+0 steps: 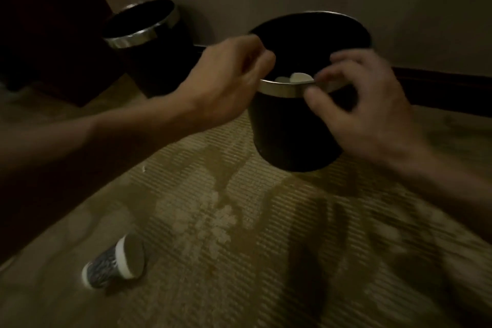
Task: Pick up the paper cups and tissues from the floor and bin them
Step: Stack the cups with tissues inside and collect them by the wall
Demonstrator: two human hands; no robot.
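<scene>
A black bin [292, 128] with a metal rim stands on the carpet at the middle right. Pale cups or tissues [299, 78] show just inside its near rim. My left hand [234, 72] hovers over the bin's left edge, fingers loosely curled downward with nothing visible in them. My right hand [364, 104], blurred, is at the near rim with fingers spread, its thumb and forefinger close to the metal band. A patterned paper cup [115, 265] lies on its side on the floor at the lower left, apart from both hands.
A second black bin [149, 42] with a metal rim stands further back on the left beside dark furniture [48, 21]. The wall and a dark skirting board [439, 85] run behind the bins. Patterned carpet [266, 247] fills the foreground.
</scene>
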